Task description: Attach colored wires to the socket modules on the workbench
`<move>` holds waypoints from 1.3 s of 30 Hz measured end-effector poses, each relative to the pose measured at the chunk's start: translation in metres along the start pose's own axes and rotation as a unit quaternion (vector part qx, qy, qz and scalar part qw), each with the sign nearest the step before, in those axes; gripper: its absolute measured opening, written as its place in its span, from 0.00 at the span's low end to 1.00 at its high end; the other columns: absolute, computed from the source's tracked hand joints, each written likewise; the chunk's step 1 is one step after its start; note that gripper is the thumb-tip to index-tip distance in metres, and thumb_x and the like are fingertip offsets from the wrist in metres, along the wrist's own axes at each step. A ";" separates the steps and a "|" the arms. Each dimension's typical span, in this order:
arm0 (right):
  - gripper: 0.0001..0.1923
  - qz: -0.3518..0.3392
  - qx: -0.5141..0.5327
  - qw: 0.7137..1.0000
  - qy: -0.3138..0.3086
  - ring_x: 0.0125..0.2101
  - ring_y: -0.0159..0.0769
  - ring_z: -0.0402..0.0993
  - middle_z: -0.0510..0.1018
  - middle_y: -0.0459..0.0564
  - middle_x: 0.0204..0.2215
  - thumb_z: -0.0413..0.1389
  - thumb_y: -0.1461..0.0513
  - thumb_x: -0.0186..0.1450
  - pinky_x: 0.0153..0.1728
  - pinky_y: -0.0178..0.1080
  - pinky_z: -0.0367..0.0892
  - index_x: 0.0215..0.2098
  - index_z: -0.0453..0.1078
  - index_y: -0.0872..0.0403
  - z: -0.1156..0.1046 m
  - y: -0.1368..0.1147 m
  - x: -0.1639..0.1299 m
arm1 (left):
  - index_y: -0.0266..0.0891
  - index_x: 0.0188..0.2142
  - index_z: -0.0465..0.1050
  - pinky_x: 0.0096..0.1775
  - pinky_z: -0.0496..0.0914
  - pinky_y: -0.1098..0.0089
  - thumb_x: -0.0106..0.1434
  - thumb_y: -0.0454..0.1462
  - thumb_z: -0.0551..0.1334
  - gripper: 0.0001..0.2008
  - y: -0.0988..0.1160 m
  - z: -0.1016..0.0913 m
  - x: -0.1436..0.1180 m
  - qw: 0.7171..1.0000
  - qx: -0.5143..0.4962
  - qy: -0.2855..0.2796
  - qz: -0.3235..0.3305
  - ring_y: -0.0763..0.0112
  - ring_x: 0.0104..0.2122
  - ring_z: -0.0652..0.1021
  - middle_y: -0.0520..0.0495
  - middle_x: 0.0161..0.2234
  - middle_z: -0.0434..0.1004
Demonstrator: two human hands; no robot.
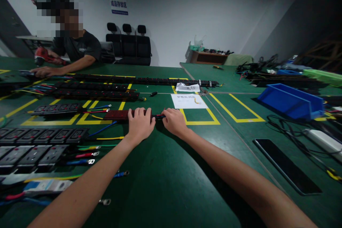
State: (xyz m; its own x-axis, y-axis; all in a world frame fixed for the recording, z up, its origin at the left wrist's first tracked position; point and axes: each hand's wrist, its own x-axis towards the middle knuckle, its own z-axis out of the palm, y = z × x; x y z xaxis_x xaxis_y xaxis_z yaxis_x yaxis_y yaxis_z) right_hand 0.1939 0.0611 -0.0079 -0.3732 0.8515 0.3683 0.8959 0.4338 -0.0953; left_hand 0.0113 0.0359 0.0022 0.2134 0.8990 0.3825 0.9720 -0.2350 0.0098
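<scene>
My left hand (140,124) presses down on the right end of a dark red socket module (116,114) lying on the green table (165,171). My right hand (174,122) sits just to its right, fingers pinched on the short red and blue wires (158,116) coming out of that module's end. Both forearms reach in from the bottom of the view.
Black socket strips with coloured wires (42,136) lie at left, long strips (144,80) farther back. A white paper sheet (189,100) sits in a yellow-taped box. A blue bin (291,100) and cables are at right, a dark flat panel (287,165) nearer. A seated person (73,51) works at far left.
</scene>
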 end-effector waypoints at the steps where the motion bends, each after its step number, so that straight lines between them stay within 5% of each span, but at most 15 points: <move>1: 0.12 -0.001 0.001 1.000 0.000 0.42 0.41 0.74 0.81 0.54 0.41 0.50 0.66 0.71 0.42 0.40 0.61 0.45 0.76 0.54 0.000 0.000 0.000 | 0.36 0.60 0.71 0.62 0.58 0.35 0.73 0.45 0.50 0.24 0.000 0.000 0.000 1.000 0.000 -0.003 0.001 0.43 0.57 0.72 0.31 0.56 0.75; 39: 0.12 -0.002 -0.005 1.000 -0.002 0.42 0.41 0.74 0.81 0.54 0.41 0.51 0.66 0.70 0.42 0.40 0.61 0.45 0.77 0.54 -0.001 0.000 0.000 | 0.37 0.60 0.71 0.63 0.57 0.35 0.72 0.45 0.50 0.24 0.002 -0.001 0.000 1.000 0.002 -0.001 -0.005 0.43 0.58 0.71 0.31 0.56 0.75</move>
State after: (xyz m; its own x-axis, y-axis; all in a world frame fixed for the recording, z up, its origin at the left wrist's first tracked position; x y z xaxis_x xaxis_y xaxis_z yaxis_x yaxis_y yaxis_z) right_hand 0.1940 0.0606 -0.0072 -0.3777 0.8510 0.3648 0.8968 0.4343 -0.0846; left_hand 0.0127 0.0350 0.0034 0.2036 0.9018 0.3812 0.9744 -0.2245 0.0107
